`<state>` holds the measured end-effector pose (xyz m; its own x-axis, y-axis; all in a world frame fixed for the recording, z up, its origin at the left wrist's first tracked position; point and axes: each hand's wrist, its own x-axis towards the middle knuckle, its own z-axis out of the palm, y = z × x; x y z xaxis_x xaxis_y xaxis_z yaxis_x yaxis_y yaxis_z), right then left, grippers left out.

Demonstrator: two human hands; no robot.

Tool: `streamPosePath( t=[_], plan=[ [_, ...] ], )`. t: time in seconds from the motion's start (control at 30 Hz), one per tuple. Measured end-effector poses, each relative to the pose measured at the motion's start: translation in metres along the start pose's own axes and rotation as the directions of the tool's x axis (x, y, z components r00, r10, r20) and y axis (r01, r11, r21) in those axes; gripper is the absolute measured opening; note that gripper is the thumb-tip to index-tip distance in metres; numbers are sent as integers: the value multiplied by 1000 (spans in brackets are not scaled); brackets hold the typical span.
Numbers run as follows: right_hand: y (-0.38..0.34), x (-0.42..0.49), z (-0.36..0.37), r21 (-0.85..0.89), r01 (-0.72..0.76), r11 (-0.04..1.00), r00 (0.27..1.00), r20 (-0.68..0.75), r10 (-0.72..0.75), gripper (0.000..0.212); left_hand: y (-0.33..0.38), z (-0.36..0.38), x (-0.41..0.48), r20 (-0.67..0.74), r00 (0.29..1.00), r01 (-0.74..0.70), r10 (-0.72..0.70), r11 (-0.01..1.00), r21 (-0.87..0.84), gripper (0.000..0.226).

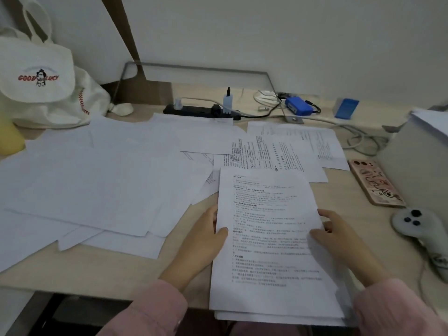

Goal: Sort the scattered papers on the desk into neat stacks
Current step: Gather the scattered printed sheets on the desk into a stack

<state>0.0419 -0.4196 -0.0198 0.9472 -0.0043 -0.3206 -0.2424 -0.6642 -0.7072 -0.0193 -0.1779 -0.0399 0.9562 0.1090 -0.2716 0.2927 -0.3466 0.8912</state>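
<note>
A small stack of printed sheets point(269, 241) hangs over the desk's front edge between both hands. My left hand point(206, 236) grips its left edge, thumb on top of the page. My right hand point(339, 238) holds the right edge, thumb on the paper and fingers spread behind it. Many blank white sheets point(97, 178) lie scattered and overlapping across the left half of the wooden desk point(109, 270). Several printed pages point(283, 151) lie fanned out behind the held stack.
A white tote bag point(43, 86) stands at the back left. A black power strip point(201, 110), cables and a blue box point(298, 106) line the back. A phone point(375, 183) and a white controller point(417, 224) lie at the right, beside a white box point(417, 154).
</note>
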Motion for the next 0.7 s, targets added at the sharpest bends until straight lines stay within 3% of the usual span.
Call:
streamPosePath(
  t=[0.1,0.2,0.33,0.57,0.7],
  plan=[
    [2,4,-7,-89,29,996,999,20,-27,40,-6,1,5,-45,999,-6,15,984,177,27],
    [1,15,-26,-145,60,988,996,-51,-68,40,4,-7,8,-104,992,-32,65,957,289,14],
    [-16,46,-59,-78,57,995,996,-63,-62,39,25,-22,27,-135,970,-139,203,915,378,45],
    [-40,131,-52,-46,-45,998,991,-127,39,59,53,6,89,-31,939,-270,343,787,555,49],
    [-39,165,-34,-177,-113,978,973,-221,72,72,41,21,120,19,940,-254,339,664,704,52]
  ],
)
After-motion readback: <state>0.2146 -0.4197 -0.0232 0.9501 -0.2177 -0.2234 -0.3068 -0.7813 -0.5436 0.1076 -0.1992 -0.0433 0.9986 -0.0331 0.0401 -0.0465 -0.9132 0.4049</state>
